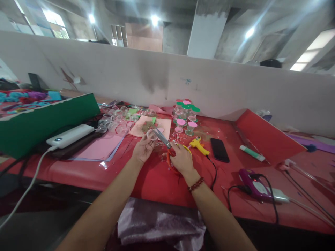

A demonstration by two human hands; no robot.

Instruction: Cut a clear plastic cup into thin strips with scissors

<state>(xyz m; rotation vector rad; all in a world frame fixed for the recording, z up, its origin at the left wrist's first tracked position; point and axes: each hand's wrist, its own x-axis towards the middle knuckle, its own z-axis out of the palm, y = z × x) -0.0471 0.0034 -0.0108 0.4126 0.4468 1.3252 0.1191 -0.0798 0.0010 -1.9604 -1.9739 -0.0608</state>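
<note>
Your bare forearms (104,209) extend over the glossy red tabletop (157,190), above shiny lilac fabric (161,223). Your left hand (143,148) pinches a small clear plastic cup (152,135) between thumb and fingers, over the edge of a pale pink sheet (166,127). Your right hand (181,158) has its fingers curled around red-orange-handled metal scissors (162,137); their blades point at the cup, though you cannot tell whether they touch it. Just right of that hand lies a yellow glue gun (199,145), beside a black phone (220,150).
</note>
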